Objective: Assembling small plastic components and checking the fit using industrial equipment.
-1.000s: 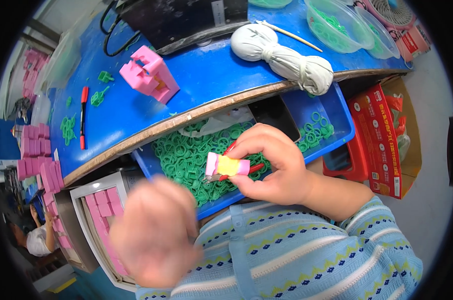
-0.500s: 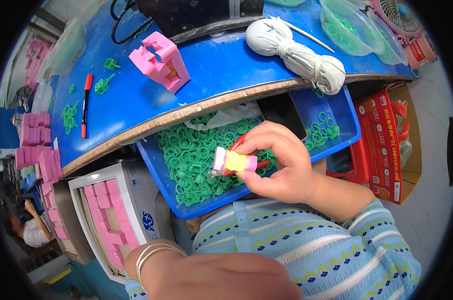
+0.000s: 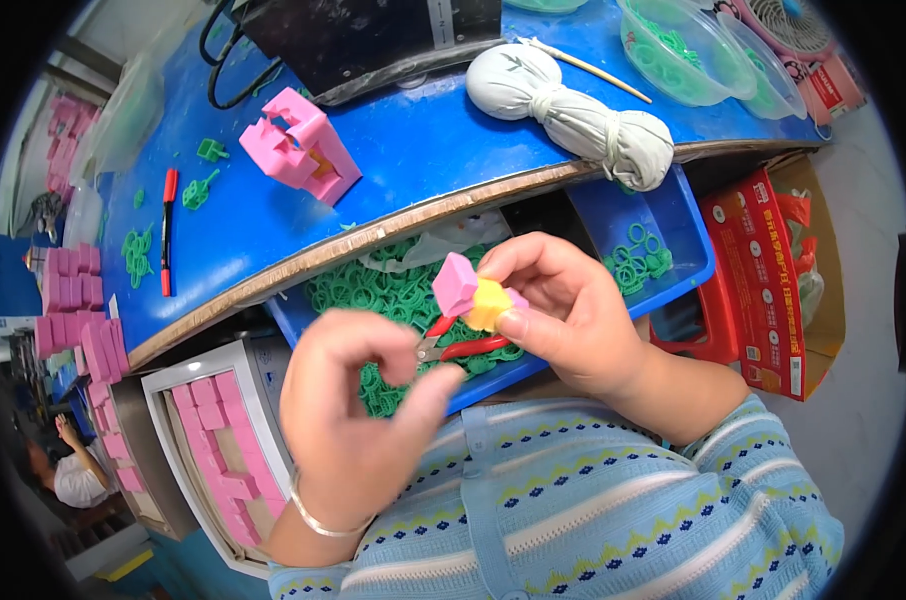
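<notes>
My right hand (image 3: 583, 318) pinches a small pink-and-yellow moulded piece (image 3: 490, 304) between thumb and fingers. Red-handled nippers (image 3: 470, 348) hang beneath that piece from the same hand, their metal jaws toward the left. My left hand (image 3: 358, 395) is raised beside the jaws, thumb and curled fingers apart, somewhat blurred, with nothing seen in it. Below both hands, a blue bin (image 3: 703, 275) holds a heap of green rings (image 3: 373, 275) and other small green castings.
On the blue table (image 3: 413, 150) stand a pink block mould (image 3: 298, 148), a red-and-black marker (image 3: 168, 232) and a tied cloth bundle (image 3: 573, 110). Clear bowls (image 3: 685, 60) sit at the far right. A tray of pink blocks (image 3: 223, 440) is at left, a red carton (image 3: 763, 290) at right.
My left hand has risen from the lower edge to beside the nippers' jaws and its fingers have spread. The pink-and-yellow piece has turned in my right hand.
</notes>
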### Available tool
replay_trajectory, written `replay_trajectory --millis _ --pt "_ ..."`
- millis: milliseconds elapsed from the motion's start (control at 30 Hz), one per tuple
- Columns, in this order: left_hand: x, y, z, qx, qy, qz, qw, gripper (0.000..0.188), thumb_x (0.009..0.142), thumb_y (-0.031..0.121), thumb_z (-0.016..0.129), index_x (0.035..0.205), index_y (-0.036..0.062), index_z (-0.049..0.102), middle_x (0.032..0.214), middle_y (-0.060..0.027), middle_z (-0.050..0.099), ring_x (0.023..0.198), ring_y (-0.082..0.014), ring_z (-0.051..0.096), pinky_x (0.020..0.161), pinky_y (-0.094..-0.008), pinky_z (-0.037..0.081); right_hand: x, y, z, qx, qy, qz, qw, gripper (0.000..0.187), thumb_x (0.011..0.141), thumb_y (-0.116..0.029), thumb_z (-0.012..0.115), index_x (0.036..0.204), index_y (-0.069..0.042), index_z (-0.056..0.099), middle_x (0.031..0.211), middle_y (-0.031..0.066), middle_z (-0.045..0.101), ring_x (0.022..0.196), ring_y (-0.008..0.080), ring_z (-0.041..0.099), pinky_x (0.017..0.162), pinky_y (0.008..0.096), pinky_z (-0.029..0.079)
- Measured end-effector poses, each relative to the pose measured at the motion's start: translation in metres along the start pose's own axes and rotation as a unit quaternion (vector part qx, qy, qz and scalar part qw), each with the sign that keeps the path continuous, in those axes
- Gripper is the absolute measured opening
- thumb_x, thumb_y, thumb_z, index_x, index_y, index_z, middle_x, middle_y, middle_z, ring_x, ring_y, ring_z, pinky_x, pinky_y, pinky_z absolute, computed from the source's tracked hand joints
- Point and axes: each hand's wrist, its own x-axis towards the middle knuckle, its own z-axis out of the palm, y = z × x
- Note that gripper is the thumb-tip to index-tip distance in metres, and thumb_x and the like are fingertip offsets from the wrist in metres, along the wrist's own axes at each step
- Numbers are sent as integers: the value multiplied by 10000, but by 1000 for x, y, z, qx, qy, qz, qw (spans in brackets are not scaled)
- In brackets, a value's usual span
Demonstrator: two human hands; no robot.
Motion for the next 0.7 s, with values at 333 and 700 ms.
replay_trajectory --millis 333,700 --pt "-8 -24 18 -353 -41 -94 930 381 764 13 664 1131 -43 580 1208 -154 510 1073 -214 518 945 -343 409 -5 17 4 331 -94 288 894 235 929 -224 528 1031 -15 562 891 41 560 796 122 545 711 252 462" --pt "-8 -29 14 136 85 127 979 348 664 -33 704 1003 10 638 945 -122 611 851 -261 589 754 -332 467 0 8 5 2 -61 185 981 471 919 -308 542 1230 38 466 1090 103 581 986 152 565 847 293 460"
